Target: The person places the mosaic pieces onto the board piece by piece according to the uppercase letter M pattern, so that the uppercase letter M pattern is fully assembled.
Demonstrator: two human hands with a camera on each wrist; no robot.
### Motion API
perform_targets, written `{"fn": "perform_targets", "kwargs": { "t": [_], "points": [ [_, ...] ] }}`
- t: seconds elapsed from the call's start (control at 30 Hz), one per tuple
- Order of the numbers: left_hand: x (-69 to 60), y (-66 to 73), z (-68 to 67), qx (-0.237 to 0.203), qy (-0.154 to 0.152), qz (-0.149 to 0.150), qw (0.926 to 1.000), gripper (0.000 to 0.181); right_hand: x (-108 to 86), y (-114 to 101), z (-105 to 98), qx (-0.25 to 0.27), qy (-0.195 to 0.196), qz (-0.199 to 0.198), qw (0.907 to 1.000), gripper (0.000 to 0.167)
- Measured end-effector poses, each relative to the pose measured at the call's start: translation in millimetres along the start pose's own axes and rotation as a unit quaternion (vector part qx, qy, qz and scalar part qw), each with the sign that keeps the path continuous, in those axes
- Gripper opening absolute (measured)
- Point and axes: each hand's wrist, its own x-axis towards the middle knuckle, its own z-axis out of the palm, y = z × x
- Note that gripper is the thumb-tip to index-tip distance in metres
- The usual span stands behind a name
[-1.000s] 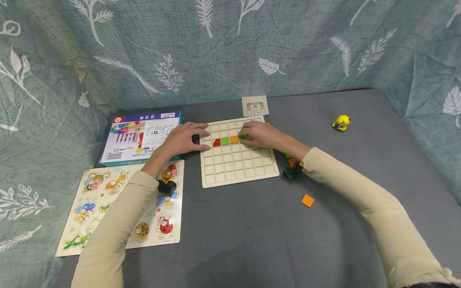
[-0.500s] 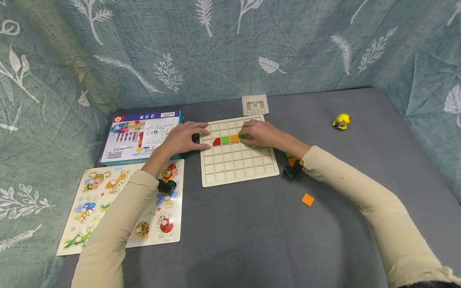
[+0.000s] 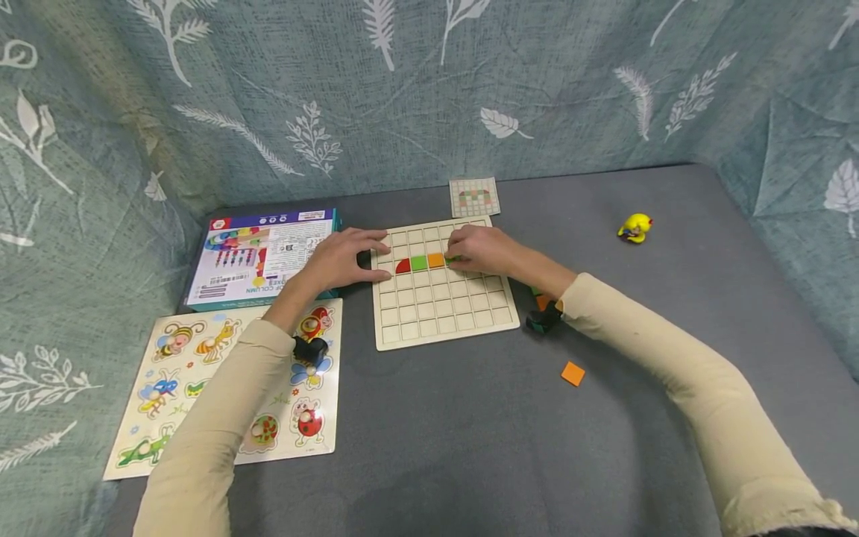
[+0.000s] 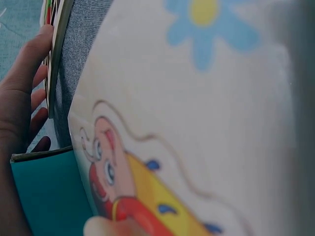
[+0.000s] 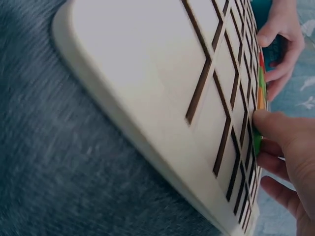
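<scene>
The wooden grid board (image 3: 429, 306) lies flat, with a red rounded piece (image 3: 403, 266), a green square (image 3: 419, 262) and an orange square (image 3: 436, 259) side by side in one row. My right hand (image 3: 485, 250) pinches a green piece (image 5: 258, 141) at the cell right of the orange one; its fingers hide part of it. At the board's left edge, my left hand (image 3: 345, 257) rests with thumb and fingers spread, and in the left wrist view the hand (image 4: 19, 93) touches the board's edge.
Behind the board lies a pattern card (image 3: 475, 198). A box (image 3: 262, 261) and an insect puzzle board (image 3: 315, 440) are at the left. An orange square tile (image 3: 573, 374) lies at the right front, more tiles (image 3: 542, 301) under the right forearm, a yellow duck (image 3: 635, 227) far right.
The right hand's fingers have shifted very slightly at the green piece, and less of that piece shows. The left hand stays where it was.
</scene>
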Motion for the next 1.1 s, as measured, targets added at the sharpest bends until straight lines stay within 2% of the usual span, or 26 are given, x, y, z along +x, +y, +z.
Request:
{"fn": "perform_targets", "kwargs": {
  "t": [0.17,0.3,0.43,0.57,0.67,0.8,0.87,0.97,1.1],
  "points": [
    [0.7,-1.0,0.5,0.001,-0.001,-0.002,1.0,0.056,-1.3,-2,-3,-0.002,-0.017,-0.008,0.9998,0.024],
    [0.8,0.6,2.1,-0.002,-0.003,-0.002,1.0,0.057,-11.6,-8,-4,0.035,-0.013,0.023,0.999,0.031],
    [1.1,1.9,2.7,-0.006,-0.006,0.0,1.0,0.056,-33.4,-22,-8,0.057,0.005,0.041,0.9975,0.032],
    [0.4,1.3,1.3,-0.006,-0.007,-0.002,1.0,0.057,-63.1,-34,-15,0.039,0.033,0.031,0.9982,0.03],
    [-0.4,0.7,0.0,-0.006,-0.001,-0.005,1.0,0.057,-85.5,-30,-22,0.065,0.044,0.082,0.9936,0.035],
    [-1.3,-1.3,-0.4,-0.001,0.001,-0.006,1.0,0.057,-110.4,-17,-29,0.125,0.05,0.185,0.9736,0.042],
    [-1.4,-1.9,0.0,0.0,-0.003,-0.006,1.0,0.058,-119.6,-12,-31,0.135,0.045,0.216,0.9661,0.043],
    [-1.0,-1.8,0.3,0.002,-0.008,-0.005,1.0,0.058,-128.9,-6,-32,0.134,0.038,0.235,0.962,0.043],
    [0.0,-0.5,-0.3,-0.001,-0.008,-0.004,1.0,0.057,-133.8,-2,-34,0.134,0.036,0.234,0.9623,0.041]
  ]
}}
